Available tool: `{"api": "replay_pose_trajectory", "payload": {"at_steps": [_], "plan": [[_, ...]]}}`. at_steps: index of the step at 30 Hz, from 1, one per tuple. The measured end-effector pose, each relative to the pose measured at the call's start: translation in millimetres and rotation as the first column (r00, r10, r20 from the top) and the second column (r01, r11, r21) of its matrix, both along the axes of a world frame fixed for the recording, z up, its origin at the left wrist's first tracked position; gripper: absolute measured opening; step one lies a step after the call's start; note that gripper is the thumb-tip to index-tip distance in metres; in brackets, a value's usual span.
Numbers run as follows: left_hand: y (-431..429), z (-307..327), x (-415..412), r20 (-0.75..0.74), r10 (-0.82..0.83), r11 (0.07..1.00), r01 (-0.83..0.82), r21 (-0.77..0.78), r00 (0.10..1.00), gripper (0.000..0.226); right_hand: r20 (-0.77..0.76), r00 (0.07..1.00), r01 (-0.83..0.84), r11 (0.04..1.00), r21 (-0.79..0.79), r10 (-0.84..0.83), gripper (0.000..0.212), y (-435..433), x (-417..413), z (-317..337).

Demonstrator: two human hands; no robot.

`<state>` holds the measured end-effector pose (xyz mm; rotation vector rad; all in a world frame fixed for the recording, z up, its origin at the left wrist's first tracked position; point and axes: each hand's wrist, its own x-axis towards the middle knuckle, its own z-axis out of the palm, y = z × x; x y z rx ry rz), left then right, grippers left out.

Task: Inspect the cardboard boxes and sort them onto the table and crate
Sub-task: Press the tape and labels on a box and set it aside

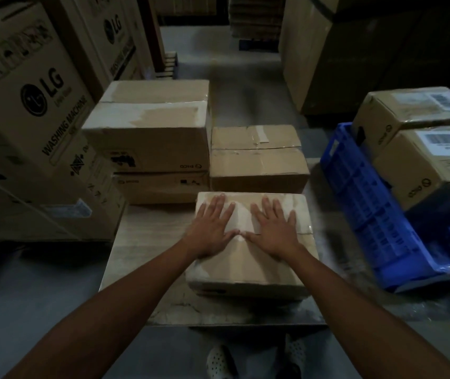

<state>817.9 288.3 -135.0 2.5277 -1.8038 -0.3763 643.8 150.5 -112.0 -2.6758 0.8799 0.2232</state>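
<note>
Dim warehouse floor, tall cartons stacked along a concrete aisle, and a low table (141, 250) set across it in front of the person. Fingers (219, 205) of both hands lie straight and spread, flat on the taped top of the near box (245, 266). Nothing curls round an edge, so it reads to me as pressing or feeling the lid, not lifting. The left hand (212, 228) and the right hand (273, 231) lie side by side, thumbs almost meeting over the tape seam. That box rests on the table's near right part, just in front of a middle box (256, 160), close enough that I cannot tell whether they touch. Left of the middle box a big box (150, 127) sits on top of a flatter box (160, 187). Off to the right a blue crate (368, 203), tilted, carries two labelled boxes (431, 170), one behind the other; how deep they sit in it I cannot tell. Washing-machine cartons (26, 105) tower at the left, beside the table. By my reckoning the sorting is well along: three boxes on the table and two at the crate look placed, and the one under the hands is being inspected, its destination not yet chosen. Whether more boxes wait out of sight I cannot say.
</note>
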Motion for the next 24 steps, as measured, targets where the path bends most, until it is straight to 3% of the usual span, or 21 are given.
{"api": "replay_pose_trajectory", "payload": {"at_steps": [5,8,12,18,24], "plan": [[-28,35,-13,-0.017,0.077,0.983,-0.073,0.166,0.997,0.081,-0.004,1.000,0.002,0.999,0.040,-0.002,0.086,-16,-9,10],[-40,33,-27,-0.092,0.043,0.997,-0.038,0.062,0.995,0.081,0.004,0.996,0.092,0.996,0.015,-0.092,0.080,-21,-20,5],[-31,4,-37,-0.071,-0.004,1.000,0.003,-0.016,0.997,0.080,-0.013,0.998,0.057,0.998,-0.038,-0.057,0.081,-21,-26,-2],[-32,5,-33,-0.032,-0.002,1.000,0.001,-0.007,0.999,0.080,-0.015,0.999,0.048,0.998,-0.046,-0.048,0.080,-23,-27,-5],[-19,11,-71,-0.096,0.228,0.973,-0.231,-0.015,0.969,0.079,-0.036,0.977,0.213,0.976,0.031,-0.212,0.081,-3,-29,5]]}}
